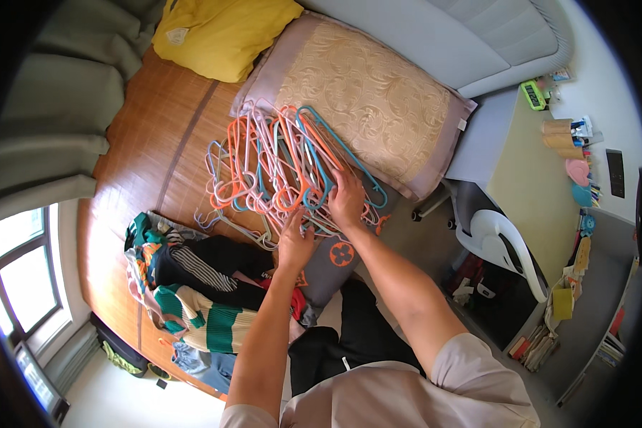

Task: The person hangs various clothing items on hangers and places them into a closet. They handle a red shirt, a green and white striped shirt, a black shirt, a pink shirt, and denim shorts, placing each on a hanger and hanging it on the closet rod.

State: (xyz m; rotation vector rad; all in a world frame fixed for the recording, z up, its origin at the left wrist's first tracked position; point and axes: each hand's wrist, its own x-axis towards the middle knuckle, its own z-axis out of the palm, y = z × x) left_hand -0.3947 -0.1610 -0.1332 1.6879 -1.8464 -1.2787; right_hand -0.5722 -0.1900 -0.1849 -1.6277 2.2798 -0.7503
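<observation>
A big tangled heap of plastic clothes hangers [267, 167], in pink, orange, teal and white, lies against a pillow on the bed. My left hand [294, 246] rests at the near edge of the heap, with thumb and fingers apart. To its right, my right hand [346, 203] reaches farther in, its fingers curled over hangers on the right side of the heap. Some fingertips are lost among the hangers. Left of my left forearm lies a pile of clothes [192, 267], with a green-and-cream striped knit [217, 324] and black pieces in it.
The bed has a brown woven mat [157, 153]. A patterned beige pillow [364, 93] and a yellow cushion [221, 39] lie at its far side. At right stand a white chair [503, 246] and a desk [531, 164]. Grey curtains [50, 107] hang at left.
</observation>
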